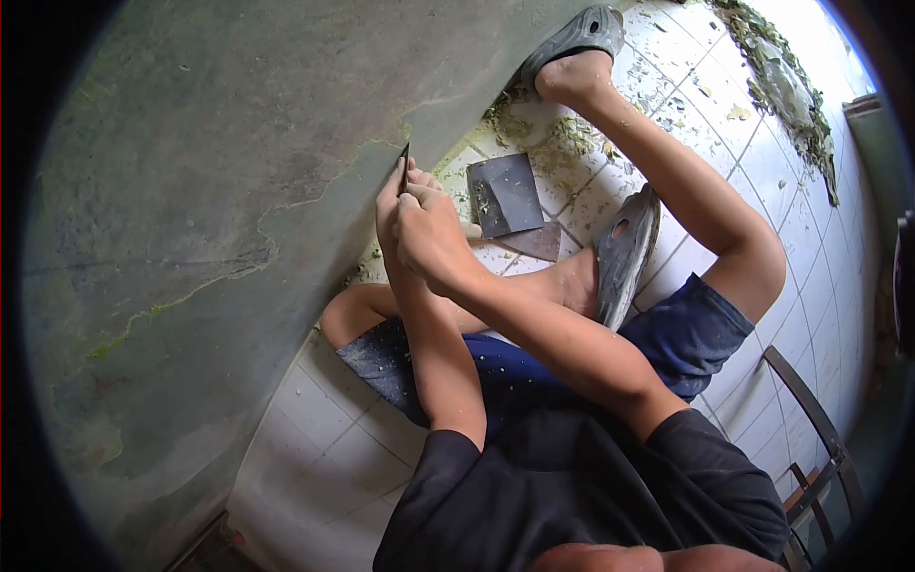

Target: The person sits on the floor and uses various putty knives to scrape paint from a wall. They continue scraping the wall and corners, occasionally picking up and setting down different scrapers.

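Against the green-grey wall, both hands are together on a thin dark blade, its tip at the edge of peeling paint. My left hand is behind, its fingers up along the blade and partly covered by the other hand. My right hand is closed round the lower part of the tool, which it mostly hides. On the floor beside the hands lie a dark square sheet and a scraper blade, partly under the sheet, with a pale handle.
Paint flakes lie scattered over the white tiled floor. My bent legs in blue shorts and grey clogs surround the sheet. A heap of debris with plastic is at the upper right, a dark metal frame at the lower right.
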